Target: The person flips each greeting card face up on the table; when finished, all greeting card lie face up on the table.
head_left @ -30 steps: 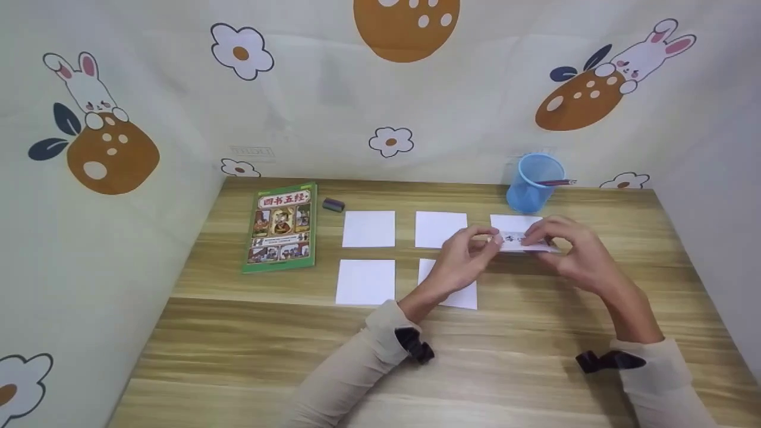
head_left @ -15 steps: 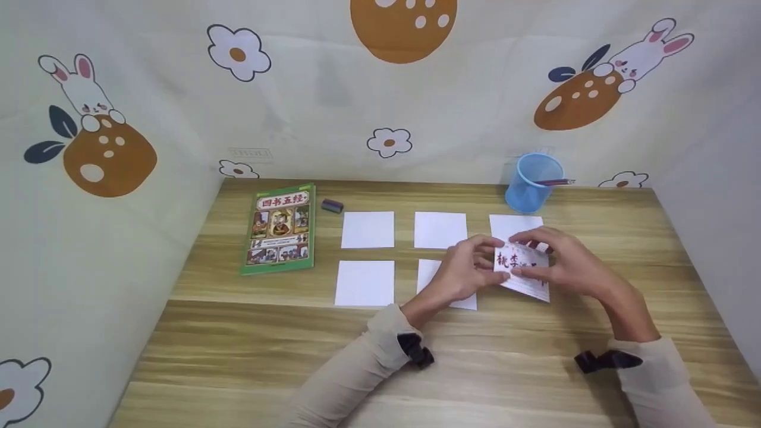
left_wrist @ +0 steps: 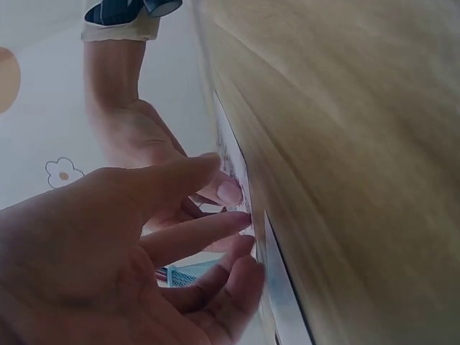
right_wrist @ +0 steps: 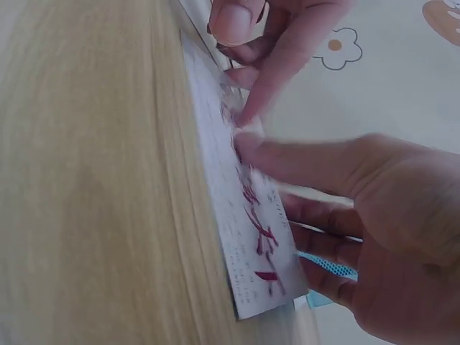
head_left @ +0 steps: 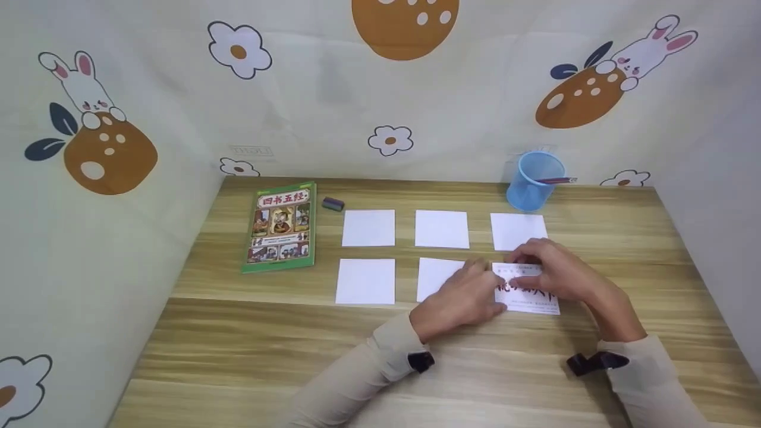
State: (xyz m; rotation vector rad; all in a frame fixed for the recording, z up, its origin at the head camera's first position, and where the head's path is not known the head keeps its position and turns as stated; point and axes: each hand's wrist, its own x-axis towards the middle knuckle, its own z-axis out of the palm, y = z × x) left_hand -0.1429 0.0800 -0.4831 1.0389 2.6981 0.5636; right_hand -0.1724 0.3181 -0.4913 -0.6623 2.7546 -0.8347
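A white card (head_left: 532,303) with dark red Chinese characters lies at or just above the table, at the right of the front row. My right hand (head_left: 562,270) holds it, thumb on the printed face and fingers at the far edge. In the right wrist view, the printed card (right_wrist: 251,244) runs under that thumb, the other fingers partly behind it. My left hand (head_left: 467,297) touches the card's left edge with its fingertips. The left wrist view shows the left hand's thumb (left_wrist: 194,172) apart from the loosely bent fingers. The left hand partly covers a blank white card (head_left: 437,279).
More blank white cards lie in rows: front left card (head_left: 365,281), back left card (head_left: 368,228), back middle card (head_left: 441,229), back right card (head_left: 517,230). A green comic book (head_left: 279,229), a dark eraser-like block (head_left: 333,204) and a blue mesh pen cup (head_left: 528,187) stand around them.
The printed card has come down from above the back right card, turned face up, to the front row's right. Both hands moved nearer with it; the left fingers shifted to its left edge.
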